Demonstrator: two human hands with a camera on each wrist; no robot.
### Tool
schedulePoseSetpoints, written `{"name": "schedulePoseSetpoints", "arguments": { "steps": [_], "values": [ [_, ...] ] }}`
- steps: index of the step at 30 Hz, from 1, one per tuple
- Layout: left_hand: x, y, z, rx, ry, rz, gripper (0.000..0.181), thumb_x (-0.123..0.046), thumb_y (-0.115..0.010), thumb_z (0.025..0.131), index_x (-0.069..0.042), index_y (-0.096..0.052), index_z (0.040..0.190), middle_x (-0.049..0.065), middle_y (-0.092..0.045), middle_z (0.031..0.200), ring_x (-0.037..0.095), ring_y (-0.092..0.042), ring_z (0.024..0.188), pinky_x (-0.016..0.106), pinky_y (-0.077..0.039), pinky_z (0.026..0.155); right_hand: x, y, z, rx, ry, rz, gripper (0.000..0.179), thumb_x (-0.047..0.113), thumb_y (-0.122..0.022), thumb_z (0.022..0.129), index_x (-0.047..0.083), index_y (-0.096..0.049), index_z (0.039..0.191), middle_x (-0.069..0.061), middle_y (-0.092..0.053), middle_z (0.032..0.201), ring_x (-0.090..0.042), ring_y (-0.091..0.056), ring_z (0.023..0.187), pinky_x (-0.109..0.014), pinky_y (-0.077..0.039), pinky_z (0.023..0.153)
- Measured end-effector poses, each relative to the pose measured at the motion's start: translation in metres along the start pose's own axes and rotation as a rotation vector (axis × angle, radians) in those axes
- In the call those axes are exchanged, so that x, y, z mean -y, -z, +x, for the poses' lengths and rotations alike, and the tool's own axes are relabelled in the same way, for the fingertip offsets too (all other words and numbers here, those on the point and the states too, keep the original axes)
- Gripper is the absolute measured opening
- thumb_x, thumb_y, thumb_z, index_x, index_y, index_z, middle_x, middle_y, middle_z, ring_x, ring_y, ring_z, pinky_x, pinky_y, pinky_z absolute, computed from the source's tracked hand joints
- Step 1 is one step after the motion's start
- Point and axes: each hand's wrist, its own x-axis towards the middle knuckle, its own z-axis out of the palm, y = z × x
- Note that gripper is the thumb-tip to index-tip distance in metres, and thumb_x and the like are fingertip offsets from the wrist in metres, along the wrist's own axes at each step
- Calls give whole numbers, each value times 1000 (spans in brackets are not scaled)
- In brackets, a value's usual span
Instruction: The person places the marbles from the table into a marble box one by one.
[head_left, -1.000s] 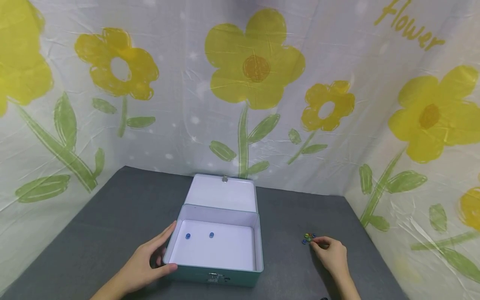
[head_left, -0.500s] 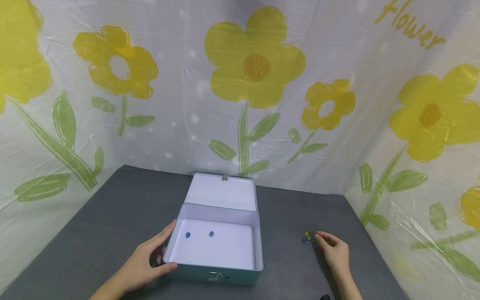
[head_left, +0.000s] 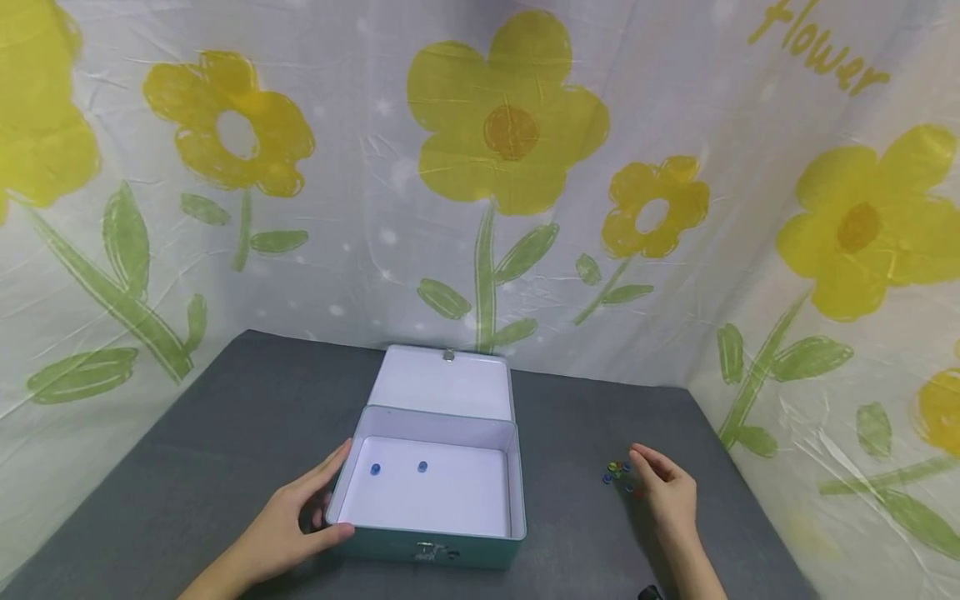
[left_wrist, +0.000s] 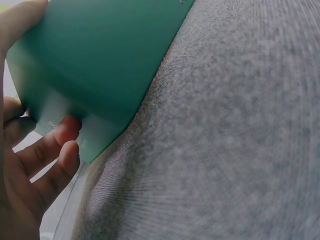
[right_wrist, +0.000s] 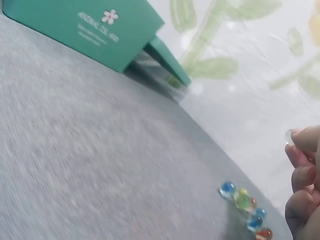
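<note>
A green tin box (head_left: 390, 547) with a white inside stands before me, its lid (head_left: 442, 387) folded back. Two blue marbles (head_left: 376, 470) lie on its floor, toward the left and back. My left hand (head_left: 285, 521) grips the box's near left corner, thumb across the front and fingers along the side. My right hand (head_left: 670, 496) is raised above the table on the right. Thumb and forefinger pinch a small clear glass marble (right_wrist: 288, 136), mostly covered by the fingertips. Below and beside that hand is a loose cluster of several coloured marbles (right_wrist: 242, 200).
The table (head_left: 555, 500) is covered in dark grey. Behind and at both sides hangs a white curtain (head_left: 360, 250) printed with yellow flowers. A small black object (head_left: 649, 592) shows at the bottom edge by the right forearm.
My right hand has drawn a marble from the cluster and lifted it off the table. The left hand stays on the box; the two marbles inside lie still.
</note>
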Motion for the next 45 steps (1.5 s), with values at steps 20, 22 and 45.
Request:
{"name": "schedulePoseSetpoints", "arguments": {
  "steps": [20,22,45],
  "values": [
    [1,1,1,-5,-21,10,97,-20,-92,82,-10,-40,164,-10,-50,158,3,-51,71,23,-46,61,33,-55,-13,123,138,131,38,30,-79,99,3,-77,125,15,-79,100,-2,-63,89,-20,-48,70],
    [1,1,0,-6,-20,15,98,-20,-92,82,-10,-40,164,-8,-52,156,3,-51,72,23,-46,61,36,-62,-15,134,148,146,37,28,-79,99,2,-77,124,14,-79,100,-3,-63,88,-21,-48,69],
    [-1,0,1,0,0,11,98,-19,-92,82,-10,-39,164,-23,-41,160,3,-51,73,23,-46,61,85,-142,-44,321,294,287,22,14,-78,98,0,-79,115,-8,-80,107,-8,-63,83,-20,-44,65]
  ]
}}
